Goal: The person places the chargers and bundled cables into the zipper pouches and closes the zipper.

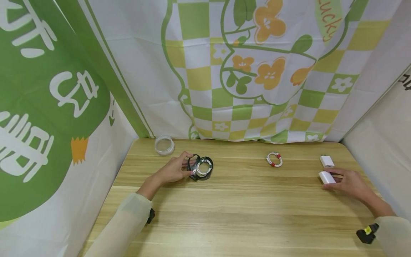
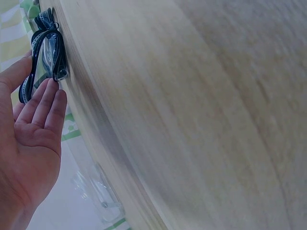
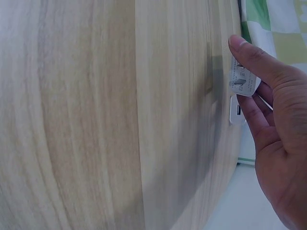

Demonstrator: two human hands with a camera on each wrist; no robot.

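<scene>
My left hand (image 1: 173,169) pinches a black looped strap (image 2: 33,62) between thumb and fingers, at the left side of a coil pile. Pale print runs along the strap, and a clear plastic piece hangs within its loops. Right beside it on the table lie a black coiled cable (image 1: 210,172) and a white coiled cable (image 1: 197,169), overlapping. At the table's right, my right hand (image 1: 350,182) grips a white charger (image 1: 326,177) between thumb and fingers. Its printed face with metal prongs shows in the right wrist view. Just behind stands a second white charger (image 1: 327,161), its USB port (image 3: 238,110) visible.
A white coiled cable with red ties (image 1: 274,159) lies at the right of the table's middle. A clear round coil or container (image 1: 164,145) rests near the back left corner. Printed curtains (image 1: 205,82) hang behind the wooden table (image 1: 244,221) and along its sides.
</scene>
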